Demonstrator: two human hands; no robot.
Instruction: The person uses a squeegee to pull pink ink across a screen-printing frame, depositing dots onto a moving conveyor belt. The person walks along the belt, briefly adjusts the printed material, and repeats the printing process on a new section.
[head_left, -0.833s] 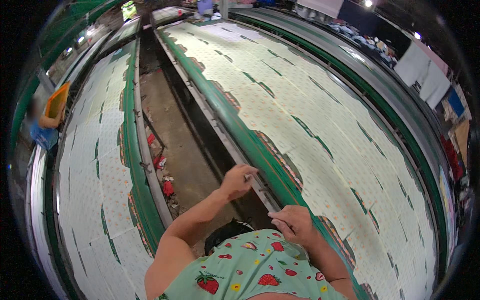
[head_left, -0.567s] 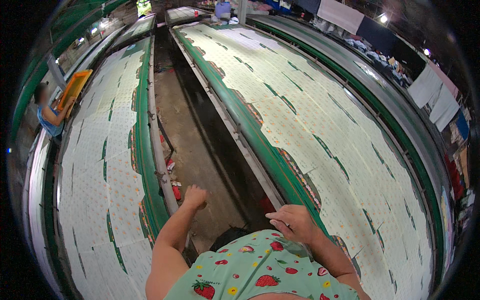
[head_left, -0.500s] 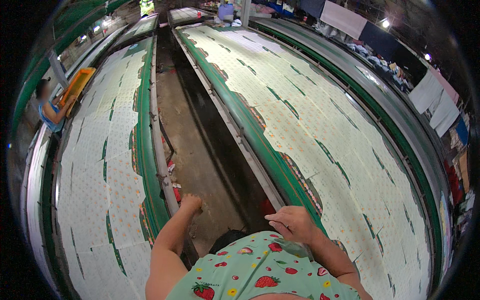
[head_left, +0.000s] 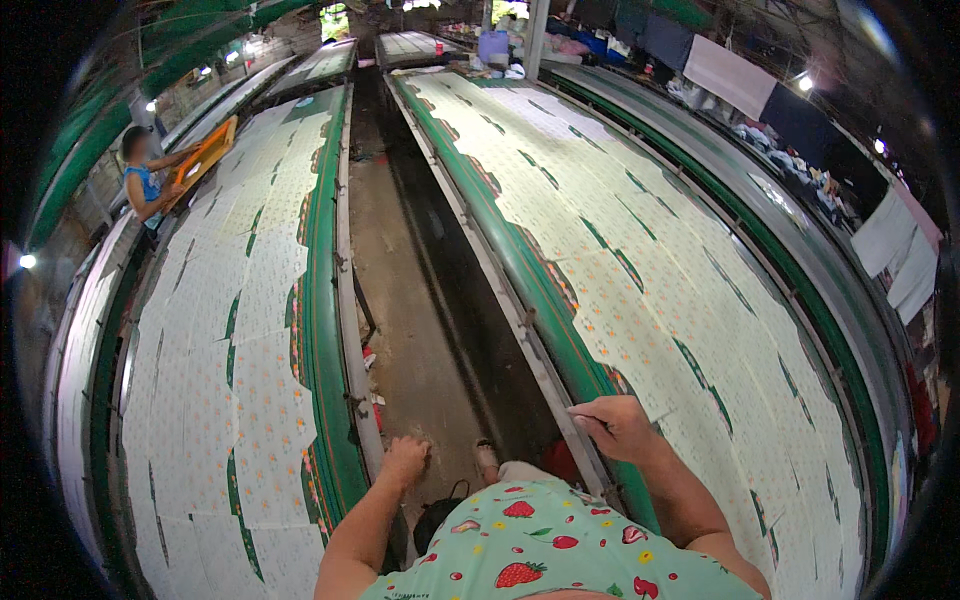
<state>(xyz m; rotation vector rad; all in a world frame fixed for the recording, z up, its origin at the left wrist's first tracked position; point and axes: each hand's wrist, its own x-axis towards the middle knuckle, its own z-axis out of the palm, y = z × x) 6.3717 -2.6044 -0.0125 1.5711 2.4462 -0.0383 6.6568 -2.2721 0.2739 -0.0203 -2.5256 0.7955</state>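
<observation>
The head-worn fisheye camera looks down and forward (edges bowing) along the long brown-floored aisle (head_left: pixel 418 330). The mint-green, strawberry-printed shirt (head_left: pixel 490 545) is nearest.

Fabric print (head_left: pixel 640 330) too small, co-worker's head (head_left: pixel 135 146) blurred

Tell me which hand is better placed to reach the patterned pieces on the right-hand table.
Probably your right hand: it appears at that table's green border, close to the patterned pieces, while your left hand hangs over the aisle.
</observation>
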